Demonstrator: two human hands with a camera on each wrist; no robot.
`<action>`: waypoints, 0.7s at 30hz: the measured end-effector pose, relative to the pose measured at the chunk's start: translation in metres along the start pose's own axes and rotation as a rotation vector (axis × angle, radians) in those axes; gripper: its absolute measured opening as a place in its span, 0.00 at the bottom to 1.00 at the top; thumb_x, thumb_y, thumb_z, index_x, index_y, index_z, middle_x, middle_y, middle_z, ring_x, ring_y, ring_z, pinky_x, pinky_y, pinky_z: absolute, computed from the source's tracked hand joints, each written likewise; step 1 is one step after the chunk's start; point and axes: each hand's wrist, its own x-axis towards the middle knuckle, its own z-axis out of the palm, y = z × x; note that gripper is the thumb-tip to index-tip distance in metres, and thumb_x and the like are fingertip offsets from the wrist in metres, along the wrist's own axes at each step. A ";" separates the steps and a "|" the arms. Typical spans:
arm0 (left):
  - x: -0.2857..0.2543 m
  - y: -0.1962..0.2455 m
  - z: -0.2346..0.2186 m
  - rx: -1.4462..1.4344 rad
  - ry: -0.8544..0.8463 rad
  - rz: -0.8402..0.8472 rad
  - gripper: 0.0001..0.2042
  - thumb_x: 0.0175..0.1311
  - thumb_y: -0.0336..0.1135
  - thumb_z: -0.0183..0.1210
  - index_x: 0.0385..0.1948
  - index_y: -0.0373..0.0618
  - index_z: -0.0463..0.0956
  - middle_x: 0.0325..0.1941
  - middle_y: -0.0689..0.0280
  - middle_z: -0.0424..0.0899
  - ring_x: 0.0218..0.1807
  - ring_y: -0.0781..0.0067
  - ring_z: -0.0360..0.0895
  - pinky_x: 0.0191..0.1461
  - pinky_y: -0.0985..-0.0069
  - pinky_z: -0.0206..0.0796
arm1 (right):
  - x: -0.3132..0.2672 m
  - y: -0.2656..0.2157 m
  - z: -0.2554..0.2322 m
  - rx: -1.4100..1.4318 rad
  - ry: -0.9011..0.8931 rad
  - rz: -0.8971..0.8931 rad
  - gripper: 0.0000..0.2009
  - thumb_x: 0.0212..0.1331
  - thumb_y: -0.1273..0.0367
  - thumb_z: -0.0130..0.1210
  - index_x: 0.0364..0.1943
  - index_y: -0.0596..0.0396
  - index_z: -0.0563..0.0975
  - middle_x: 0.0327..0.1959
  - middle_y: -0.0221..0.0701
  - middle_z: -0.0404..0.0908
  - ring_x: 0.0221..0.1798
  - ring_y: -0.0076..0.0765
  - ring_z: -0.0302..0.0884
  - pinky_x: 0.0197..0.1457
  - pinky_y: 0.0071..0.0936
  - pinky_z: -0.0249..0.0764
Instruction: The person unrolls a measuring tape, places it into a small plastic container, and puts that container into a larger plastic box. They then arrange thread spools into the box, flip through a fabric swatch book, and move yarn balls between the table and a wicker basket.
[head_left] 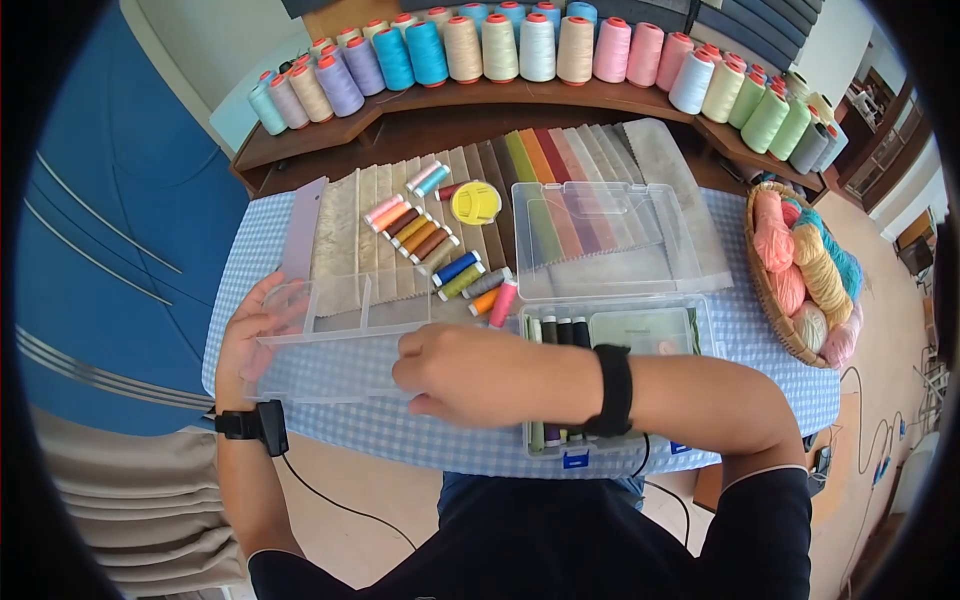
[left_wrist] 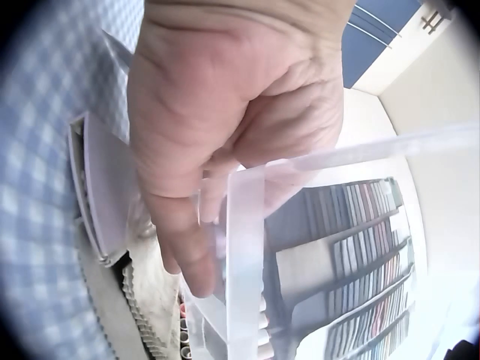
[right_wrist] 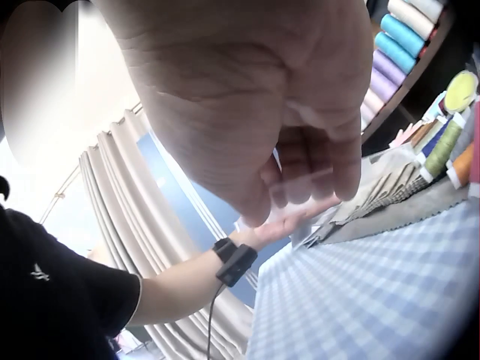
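Note:
A clear plastic divided tray point(head_left: 348, 334) is held tilted over the left front of the table. My left hand point(head_left: 250, 330) grips its left end; in the left wrist view, fingers point(left_wrist: 184, 247) lie along the tray's clear wall point(left_wrist: 244, 262). At the opposite end, my right hand point(head_left: 465, 375) pinches the tray edge between thumb and fingertips, which show in the right wrist view point(right_wrist: 300, 187). Beneath my right forearm stands a clear storage box point(head_left: 710, 325), its lid point(head_left: 605, 285) tipped back. Dark and green thread spools point(head_left: 550, 328) stand inside, partly hidden by the arm.
Several small thread spools point(head_left: 430, 243) and a yellow round case point(head_left: 475, 203) lie on fabric swatches point(head_left: 345, 215). A basket point(head_left: 765, 300) of yarn stands at the right. Large thread cones point(head_left: 462, 50) line the shelf behind. Blue gingham cloth point(head_left: 400, 440) covers the table.

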 end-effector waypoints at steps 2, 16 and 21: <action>0.000 0.002 -0.002 0.005 0.060 0.002 0.31 0.60 0.26 0.54 0.70 0.46 0.62 0.72 0.52 0.67 0.68 0.51 0.73 0.60 0.65 0.73 | -0.005 0.010 -0.013 0.024 -0.048 0.038 0.10 0.52 0.70 0.65 0.34 0.61 0.80 0.35 0.42 0.80 0.46 0.53 0.81 0.49 0.44 0.78; 0.055 -0.033 -0.017 0.760 0.238 0.283 0.27 0.65 0.20 0.49 0.68 0.44 0.66 0.70 0.54 0.69 0.69 0.62 0.68 0.73 0.70 0.58 | -0.163 -0.014 -0.120 -0.293 -0.149 0.646 0.20 0.48 0.71 0.69 0.47 0.61 0.78 0.48 0.45 0.79 0.51 0.56 0.78 0.54 0.44 0.75; 0.043 -0.007 0.028 1.112 0.187 0.358 0.26 0.63 0.21 0.53 0.65 0.40 0.68 0.71 0.54 0.68 0.76 0.57 0.60 0.78 0.67 0.47 | -0.182 -0.021 -0.096 -0.567 -0.161 0.645 0.32 0.43 0.66 0.74 0.55 0.63 0.74 0.53 0.42 0.73 0.56 0.50 0.75 0.59 0.40 0.73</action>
